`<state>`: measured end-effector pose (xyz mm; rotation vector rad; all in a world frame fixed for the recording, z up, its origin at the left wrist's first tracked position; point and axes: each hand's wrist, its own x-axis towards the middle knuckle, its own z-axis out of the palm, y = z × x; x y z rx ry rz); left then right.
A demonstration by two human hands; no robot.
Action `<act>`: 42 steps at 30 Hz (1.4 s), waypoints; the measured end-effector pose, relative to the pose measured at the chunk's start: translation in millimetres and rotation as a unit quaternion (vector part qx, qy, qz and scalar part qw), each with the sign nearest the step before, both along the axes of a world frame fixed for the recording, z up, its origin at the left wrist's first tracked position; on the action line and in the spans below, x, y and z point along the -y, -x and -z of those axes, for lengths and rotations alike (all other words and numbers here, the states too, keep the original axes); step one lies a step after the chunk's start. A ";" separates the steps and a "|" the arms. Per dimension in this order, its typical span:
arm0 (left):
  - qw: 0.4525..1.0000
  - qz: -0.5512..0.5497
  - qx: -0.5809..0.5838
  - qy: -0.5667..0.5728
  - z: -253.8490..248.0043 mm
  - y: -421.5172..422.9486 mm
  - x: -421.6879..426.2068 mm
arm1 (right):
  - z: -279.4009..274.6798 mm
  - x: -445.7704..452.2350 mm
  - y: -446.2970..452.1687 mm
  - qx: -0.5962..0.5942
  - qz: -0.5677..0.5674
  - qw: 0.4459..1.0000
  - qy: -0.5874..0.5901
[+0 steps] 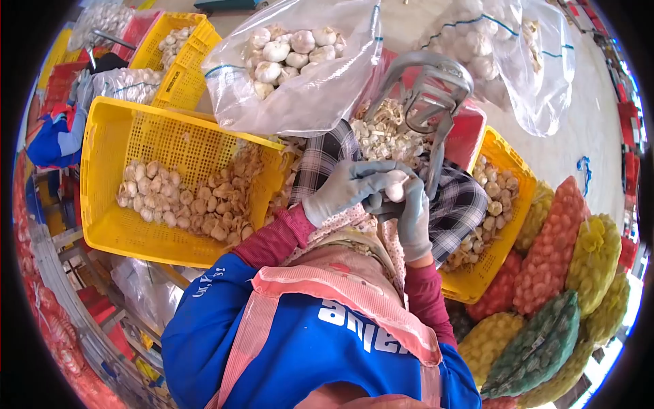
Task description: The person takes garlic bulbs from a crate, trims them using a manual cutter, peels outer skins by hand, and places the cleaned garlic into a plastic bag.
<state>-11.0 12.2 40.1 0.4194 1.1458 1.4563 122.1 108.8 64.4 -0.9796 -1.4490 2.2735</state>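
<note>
Both hands wear grey gloves and meet above the lap. A white garlic bulb sits between them. My left hand, coming in from the picture's left side, has its fingers closed on the bulb's upper side. From the picture's right side, my right hand also closes its fingers around the bulb. Just beyond the hands stands a metal cutter frame over a red crate holding garlic pieces and trimmings. A clear plastic bag with clean white bulbs lies past the knees.
A large yellow crate with garlic stands at the left, a smaller yellow crate at the right. Another clear bag of garlic is at the upper right. Filled net bags lie at the lower right. A co-worker's blue sleeve shows far left.
</note>
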 end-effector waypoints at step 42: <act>0.529 0.528 -0.402 0.529 189.8 171.7 246.3 | -76.3 19.3 58.8 0.084 -0.085 0.830 -0.544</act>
